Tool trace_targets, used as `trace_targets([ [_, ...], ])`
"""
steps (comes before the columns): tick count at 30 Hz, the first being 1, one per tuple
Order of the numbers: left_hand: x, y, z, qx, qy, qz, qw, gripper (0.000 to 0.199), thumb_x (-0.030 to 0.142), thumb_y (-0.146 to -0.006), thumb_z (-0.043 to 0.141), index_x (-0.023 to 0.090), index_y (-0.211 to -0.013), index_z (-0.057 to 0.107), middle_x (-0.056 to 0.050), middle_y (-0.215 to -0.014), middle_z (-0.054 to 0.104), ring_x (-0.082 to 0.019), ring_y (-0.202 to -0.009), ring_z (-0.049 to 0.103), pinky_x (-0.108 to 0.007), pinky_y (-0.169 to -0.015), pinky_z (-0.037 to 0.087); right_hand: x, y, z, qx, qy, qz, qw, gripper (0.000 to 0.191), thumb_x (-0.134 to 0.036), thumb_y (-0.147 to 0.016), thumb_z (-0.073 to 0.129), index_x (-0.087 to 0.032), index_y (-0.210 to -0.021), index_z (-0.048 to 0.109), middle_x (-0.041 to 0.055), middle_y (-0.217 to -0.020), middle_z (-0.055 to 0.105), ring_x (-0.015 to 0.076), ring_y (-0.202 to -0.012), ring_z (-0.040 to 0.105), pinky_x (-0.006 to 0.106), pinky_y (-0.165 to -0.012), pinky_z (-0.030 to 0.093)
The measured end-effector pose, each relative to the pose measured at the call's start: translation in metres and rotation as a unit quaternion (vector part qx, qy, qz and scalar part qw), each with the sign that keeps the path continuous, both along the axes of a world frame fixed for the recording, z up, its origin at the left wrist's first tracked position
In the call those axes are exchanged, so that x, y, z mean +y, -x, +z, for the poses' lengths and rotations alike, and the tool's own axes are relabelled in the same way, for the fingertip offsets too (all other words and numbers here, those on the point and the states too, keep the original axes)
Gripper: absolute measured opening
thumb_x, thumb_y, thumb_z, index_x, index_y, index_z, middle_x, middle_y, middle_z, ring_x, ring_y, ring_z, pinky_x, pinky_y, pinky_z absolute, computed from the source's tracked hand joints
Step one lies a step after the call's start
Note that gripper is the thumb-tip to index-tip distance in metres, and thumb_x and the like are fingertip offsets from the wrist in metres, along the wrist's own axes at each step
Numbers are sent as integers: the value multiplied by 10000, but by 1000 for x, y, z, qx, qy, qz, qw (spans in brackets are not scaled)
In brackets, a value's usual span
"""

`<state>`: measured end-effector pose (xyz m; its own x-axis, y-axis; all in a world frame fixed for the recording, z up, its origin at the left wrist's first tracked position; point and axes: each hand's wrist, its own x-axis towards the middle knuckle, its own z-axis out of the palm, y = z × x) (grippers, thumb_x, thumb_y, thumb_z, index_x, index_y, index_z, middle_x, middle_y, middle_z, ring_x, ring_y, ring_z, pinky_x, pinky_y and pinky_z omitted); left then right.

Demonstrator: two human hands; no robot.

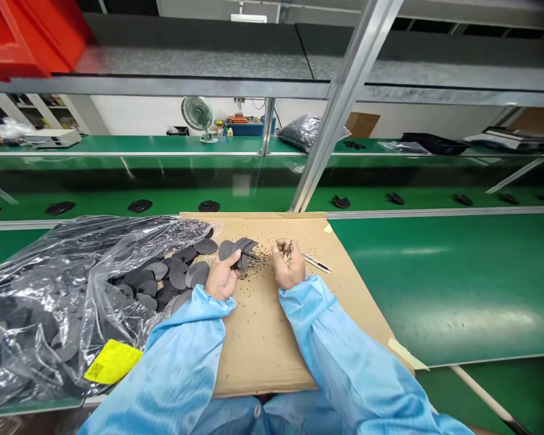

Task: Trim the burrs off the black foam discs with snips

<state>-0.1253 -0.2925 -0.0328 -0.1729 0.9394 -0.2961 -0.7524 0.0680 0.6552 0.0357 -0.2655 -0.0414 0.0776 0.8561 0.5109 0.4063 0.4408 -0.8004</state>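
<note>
My left hand (223,277) is closed on a fanned bunch of dark grey oval pads (239,249), thumb on top. A short way to its right, my right hand (289,264) is curled round a small, shiny, metallic-looking tool (287,250); the fingers hide most of it. The hands are apart, above a cardboard sheet (263,338) strewn with tiny black bits (263,261). Beside my right hand lies a slim, pale, knife-like tool (317,262). Loose grey oval pads (178,273) are heaped left of my left hand, at the mouth of a clear plastic bag (49,290).
The bag carries a yellow label (113,361). Beyond the cardboard, a green belt (263,202) bears several small black piles of parts (140,205). A slanted metal post (326,133) rises behind the cardboard. A red bin (31,36) sits on the shelf above, upper left.
</note>
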Motion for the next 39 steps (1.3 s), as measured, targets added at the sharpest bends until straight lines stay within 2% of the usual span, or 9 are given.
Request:
trace_targets([
  [3,0,1,4,-24,-6,2,1000,257,67,-695,709,163,-909,607,3,-768,683,-97,-636,646,-170,-537,518,8,-9,-5,-50,71,-3,996,371,-456,-778,613,-190,-1020,524,51,-840,595,210,-771,581,383,-747,489],
  [9,0,1,9,-71,19,35,997,130,2,-747,629,115,-811,621,-14,-731,692,-101,-637,661,-176,-588,555,-1,-7,-2,-185,-6,101,978,423,-415,-852,547,-165,-1190,505,133,-1081,587,268,-1000,561,441,-891,463],
  [15,2,1,4,-48,-6,43,998,255,28,-735,670,123,-971,649,-51,-869,721,-141,-778,685,-247,-734,579,-7,-2,0,-229,-46,109,966,397,-333,-876,502,-166,-1236,520,139,-1094,631,283,-1016,584,440,-912,472],
  [18,2,0,3,-40,-20,58,997,337,-4,-718,666,159,-1012,640,-40,-920,720,-155,-858,686,-267,-783,574,-8,-1,0,-206,-33,121,971,344,-285,-849,519,-178,-1172,567,123,-1056,661,282,-991,608,452,-906,476],
  [22,-1,-3,5,-17,-38,61,997,406,-10,-691,686,197,-1036,631,-25,-933,717,-168,-947,673,-269,-820,559,-11,1,4,-48,36,145,988,304,-346,-846,545,-187,-1101,590,66,-914,690,221,-832,648,378,-804,521],
  [29,-9,-10,6,34,-64,-16,997,460,59,-620,772,174,-1044,635,-49,-984,707,-203,-981,653,-329,-857,539,-15,0,13,6,27,134,991,149,-338,-854,535,-204,-794,563,-9,-650,570,139,-579,524,282,-599,462],
  [32,-10,-6,8,48,-26,-74,996,319,265,-721,742,147,-1002,651,-77,-945,706,-184,-803,669,-317,-721,565,-16,-1,15,-5,-28,133,991,118,-305,-867,521,-210,-805,552,20,-744,595,162,-684,562,309,-672,476],
  [36,-10,0,11,19,13,-135,991,398,518,-811,589,139,-912,660,-102,-863,697,-188,-710,663,-294,-599,554,-16,-3,16,-48,-92,156,982,91,-264,-886,492,-223,-837,557,56,-843,625,195,-826,586,358,-776,491],
  [39,-10,1,12,13,41,-118,992,206,332,-788,672,138,-854,659,-79,-824,693,-178,-711,664,-267,-583,553,-18,-3,17,-73,-124,183,972,89,-215,-881,483,-232,-854,566,49,-850,636,196,-847,587,371,-806,493],
])
